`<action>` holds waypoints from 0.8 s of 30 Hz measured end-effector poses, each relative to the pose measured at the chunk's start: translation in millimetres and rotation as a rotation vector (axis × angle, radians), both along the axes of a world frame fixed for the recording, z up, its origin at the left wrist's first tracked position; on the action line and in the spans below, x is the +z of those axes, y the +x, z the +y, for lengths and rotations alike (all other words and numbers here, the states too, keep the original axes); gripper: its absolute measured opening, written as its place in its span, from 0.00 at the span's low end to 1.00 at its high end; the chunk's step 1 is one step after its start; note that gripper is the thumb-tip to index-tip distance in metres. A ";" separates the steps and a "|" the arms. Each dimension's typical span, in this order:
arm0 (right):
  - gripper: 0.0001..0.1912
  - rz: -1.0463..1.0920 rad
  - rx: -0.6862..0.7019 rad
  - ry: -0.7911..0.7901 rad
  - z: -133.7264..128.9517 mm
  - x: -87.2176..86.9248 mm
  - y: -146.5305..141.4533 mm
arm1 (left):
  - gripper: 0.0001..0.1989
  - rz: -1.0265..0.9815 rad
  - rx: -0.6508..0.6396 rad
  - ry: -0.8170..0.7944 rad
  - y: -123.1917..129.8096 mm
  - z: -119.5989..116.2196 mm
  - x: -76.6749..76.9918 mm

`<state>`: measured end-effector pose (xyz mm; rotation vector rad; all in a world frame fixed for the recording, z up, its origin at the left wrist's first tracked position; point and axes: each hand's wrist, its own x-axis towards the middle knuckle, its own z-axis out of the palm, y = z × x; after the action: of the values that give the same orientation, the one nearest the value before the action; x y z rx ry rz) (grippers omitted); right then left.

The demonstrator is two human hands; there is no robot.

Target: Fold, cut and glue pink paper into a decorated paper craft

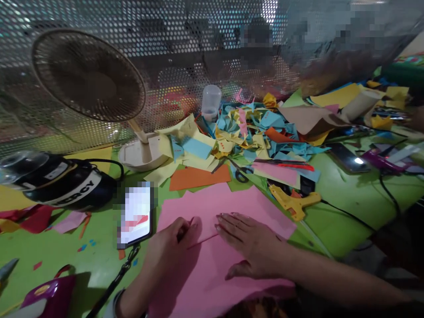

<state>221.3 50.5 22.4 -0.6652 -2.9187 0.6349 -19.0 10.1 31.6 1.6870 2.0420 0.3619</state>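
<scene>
Several pink paper sheets (182, 287) lie spread in front of me. My left hand (175, 243) is curled closed over a straight edge of pink paper, thumb and fingers pinching it. Flat on the pink paper rests my right hand (247, 240), fingers stretched out and thumb apart, pressing just right of that edge. To the left of the paper stands a lit phone (136, 214), its strap (121, 269) trailing toward me. A yellow glue gun (294, 202) lies at the paper's right side. Black-handled scissors (241, 173) are beyond the paper, near an orange paper piece (198, 177).
Coloured paper scraps (251, 132) are heaped at the back, beside a clear plastic cup (211, 101). A fan (89, 79) and a black bottle-shaped container (73, 185) stand left. A purple glue gun (49, 298) lies front left; another phone (347, 158) lies right. Perforated metal (185, 39) borders the table.
</scene>
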 end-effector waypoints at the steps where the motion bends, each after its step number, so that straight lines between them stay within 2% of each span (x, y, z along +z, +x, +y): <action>1: 0.45 -0.007 0.008 -0.021 -0.3 2.1 -0.1 | 0.19 0.007 0.004 0.004 -0.4 -0.2 -0.7; 6: 0.44 -0.022 0.056 -0.080 -1.5 9.1 -0.7 | 0.18 0.034 -0.007 0.012 -1.0 0.9 -2.7; 16: 0.43 0.002 0.052 -0.028 -4.5 3.9 0.4 | 0.18 0.040 0.036 -0.055 0.5 1.4 -1.1; 24: 0.44 -0.020 0.065 -0.107 -3.8 8.4 1.4 | 0.19 0.043 0.039 -0.051 1.1 1.8 0.1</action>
<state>222.7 46.7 30.8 -0.5927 -2.9525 0.8004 -17.9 11.9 31.7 1.6399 2.1001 0.2859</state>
